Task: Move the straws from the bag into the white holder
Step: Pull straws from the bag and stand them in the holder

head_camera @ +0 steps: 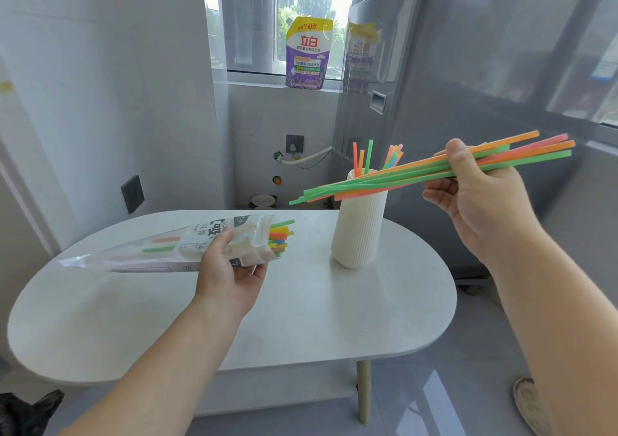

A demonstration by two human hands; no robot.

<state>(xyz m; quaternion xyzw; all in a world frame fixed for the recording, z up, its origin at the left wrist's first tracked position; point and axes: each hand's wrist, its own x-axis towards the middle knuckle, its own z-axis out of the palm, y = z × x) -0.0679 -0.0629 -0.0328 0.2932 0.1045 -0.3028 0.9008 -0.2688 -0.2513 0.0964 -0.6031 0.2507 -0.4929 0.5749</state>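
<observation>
My right grip (475,181) pinches a splayed straw bundle (418,173) lying nearly flat across the holder (359,231) mouth, left grip (234,268) closed on the bag (187,245) left of the holder; I should square the ends, tip the bundle upright, then lower it in.
</observation>
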